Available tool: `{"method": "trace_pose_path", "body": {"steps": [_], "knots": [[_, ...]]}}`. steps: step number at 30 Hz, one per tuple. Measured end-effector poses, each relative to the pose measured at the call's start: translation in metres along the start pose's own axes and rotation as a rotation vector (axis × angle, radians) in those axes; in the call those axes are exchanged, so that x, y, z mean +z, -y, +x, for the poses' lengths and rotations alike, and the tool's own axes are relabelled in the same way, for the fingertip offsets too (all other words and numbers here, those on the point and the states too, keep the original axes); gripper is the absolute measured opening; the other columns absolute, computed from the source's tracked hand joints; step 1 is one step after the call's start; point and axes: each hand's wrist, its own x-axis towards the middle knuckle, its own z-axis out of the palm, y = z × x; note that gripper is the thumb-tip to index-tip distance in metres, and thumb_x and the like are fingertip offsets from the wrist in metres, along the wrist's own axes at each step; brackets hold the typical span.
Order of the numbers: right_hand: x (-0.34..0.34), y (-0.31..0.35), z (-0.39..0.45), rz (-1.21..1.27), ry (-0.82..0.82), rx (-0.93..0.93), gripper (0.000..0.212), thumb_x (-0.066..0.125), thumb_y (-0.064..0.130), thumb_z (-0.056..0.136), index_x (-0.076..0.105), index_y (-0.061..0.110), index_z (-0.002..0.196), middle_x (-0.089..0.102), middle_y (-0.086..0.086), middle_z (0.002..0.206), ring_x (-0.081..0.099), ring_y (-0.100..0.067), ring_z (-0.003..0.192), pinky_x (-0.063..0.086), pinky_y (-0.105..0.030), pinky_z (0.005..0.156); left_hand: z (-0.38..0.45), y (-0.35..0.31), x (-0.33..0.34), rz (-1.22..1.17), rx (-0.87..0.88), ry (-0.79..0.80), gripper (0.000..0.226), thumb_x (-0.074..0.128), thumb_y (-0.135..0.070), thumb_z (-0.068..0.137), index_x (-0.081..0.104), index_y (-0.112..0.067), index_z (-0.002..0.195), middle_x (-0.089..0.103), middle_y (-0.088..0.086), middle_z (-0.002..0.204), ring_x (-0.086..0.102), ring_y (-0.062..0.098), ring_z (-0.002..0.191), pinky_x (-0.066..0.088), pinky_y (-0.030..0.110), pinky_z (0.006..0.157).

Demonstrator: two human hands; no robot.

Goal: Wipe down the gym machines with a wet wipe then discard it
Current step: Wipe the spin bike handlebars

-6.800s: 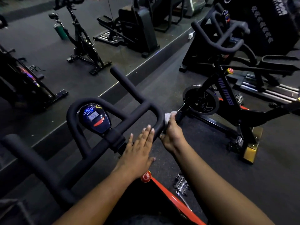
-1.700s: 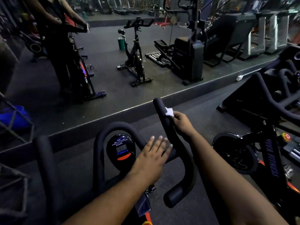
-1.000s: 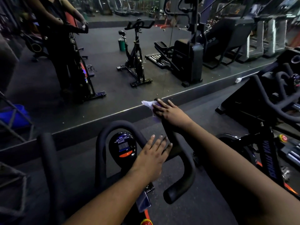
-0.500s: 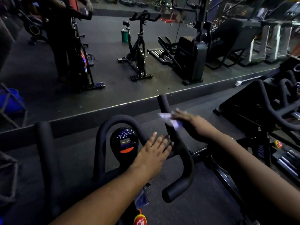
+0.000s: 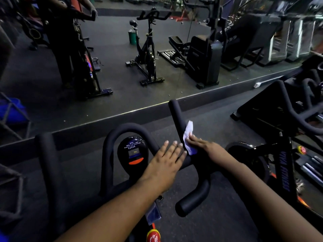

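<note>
White crumpled wet wipe (image 5: 189,137) was pressed on black foam handlebar (image 5: 176,117) by right hand (image 5: 206,149), fingers near straight; left hand (image 5: 166,165) lay flat, holding nothing; wiping unfinished, discard still left.

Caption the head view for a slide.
Right hand presses wet wipe on bike handlebar; left hand rests flat beside it.

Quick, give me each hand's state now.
Left hand: open, flat on the handlebar.
Right hand: open, pressing the wet wipe against the handlebar.
</note>
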Motion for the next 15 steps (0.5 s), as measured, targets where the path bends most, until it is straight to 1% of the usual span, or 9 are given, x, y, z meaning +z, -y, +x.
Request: {"method": "trace_pose_path", "body": {"steps": [2,4,6,8,9,10,12,14,15], "knots": [[0.0,-0.001,-0.013,0.021,0.057,0.052,0.043,0.061,0.019,0.101,0.056,0.036,0.14,0.05,0.006,0.151,0.05,-0.005,0.133,0.039,-0.027,0.113,0.0,0.0,0.002,0.011,-0.005,-0.004,0.078,0.037,-0.036,0.104,-0.01,-0.011,0.161,-0.014,0.018,0.169,-0.011,0.037,0.156,-0.026,0.056,0.115],[-0.006,0.004,-0.01,0.103,-0.065,0.144,0.026,0.065,0.022,0.099,0.073,0.024,0.124,0.07,0.0,0.129,0.064,-0.005,0.114,0.049,-0.031,0.102,0.0,0.0,0.001,0.018,0.001,0.004,0.08,0.037,-0.038,0.104,-0.012,-0.011,0.161,-0.016,0.018,0.168,-0.013,0.037,0.156,-0.028,0.056,0.113],[-0.016,0.008,0.003,0.412,-0.319,0.198,0.031,0.061,0.008,0.099,0.069,0.017,0.127,0.07,0.004,0.125,0.064,0.001,0.114,0.051,-0.035,0.103,0.0,0.0,0.001,0.026,0.002,0.014,0.082,0.038,-0.04,0.104,-0.014,-0.011,0.16,-0.016,0.018,0.168,-0.014,0.037,0.155,-0.028,0.057,0.114],[-0.025,0.02,0.035,0.697,-0.486,0.254,0.028,0.055,0.007,0.102,0.068,0.015,0.125,0.071,0.009,0.118,0.063,0.01,0.106,0.053,-0.026,0.098,0.0,0.0,0.001,0.022,-0.008,0.018,0.083,0.039,-0.04,0.104,-0.014,-0.011,0.16,-0.016,0.018,0.168,-0.015,0.037,0.155,-0.029,0.056,0.114],[-0.03,0.025,0.055,0.824,-0.528,0.273,0.026,0.055,0.009,0.101,0.07,0.016,0.121,0.071,0.01,0.115,0.064,0.009,0.104,0.053,-0.021,0.095,0.0,0.0,0.001,0.019,-0.011,0.023,0.083,0.039,-0.04,0.103,-0.014,-0.011,0.16,-0.016,0.018,0.168,-0.015,0.037,0.155,-0.031,0.056,0.113],[-0.036,0.035,0.074,0.951,-0.533,0.276,0.027,0.056,0.012,0.097,0.073,0.017,0.117,0.073,0.01,0.112,0.066,0.002,0.102,0.053,-0.021,0.092,-0.001,0.0,0.001,0.016,-0.013,0.028,0.084,0.039,-0.04,0.103,-0.015,-0.011,0.16,-0.016,0.018,0.168,-0.016,0.037,0.155,-0.033,0.056,0.112],[-0.039,0.042,0.107,1.084,-0.487,0.294,0.024,0.056,0.015,0.089,0.076,0.018,0.103,0.072,0.008,0.094,0.064,-0.008,0.086,0.05,-0.027,0.079,-0.001,0.0,0.0,0.02,-0.012,0.044,0.086,0.041,-0.043,0.102,-0.015,-0.011,0.16,-0.018,0.017,0.168,-0.017,0.036,0.155,-0.033,0.055,0.111],[-0.037,0.041,0.123,1.093,-0.441,0.372,0.017,0.056,0.019,0.094,0.073,0.016,0.091,0.066,0.009,0.076,0.058,-0.006,0.07,0.045,-0.025,0.069,-0.001,0.0,-0.001,0.014,-0.008,0.058,0.085,0.042,-0.041,0.102,-0.013,-0.012,0.16,-0.018,0.017,0.168,-0.018,0.036,0.155,-0.03,0.055,0.114],[-0.034,0.038,0.125,1.06,-0.42,0.394,0.02,0.055,0.022,0.099,0.07,0.015,0.089,0.066,0.009,0.073,0.058,-0.005,0.067,0.045,-0.025,0.067,-0.001,0.0,-0.003,0.01,-0.009,0.056,0.084,0.042,-0.04,0.102,-0.012,-0.012,0.161,-0.017,0.017,0.168,-0.017,0.035,0.155,-0.027,0.055,0.116]]}}
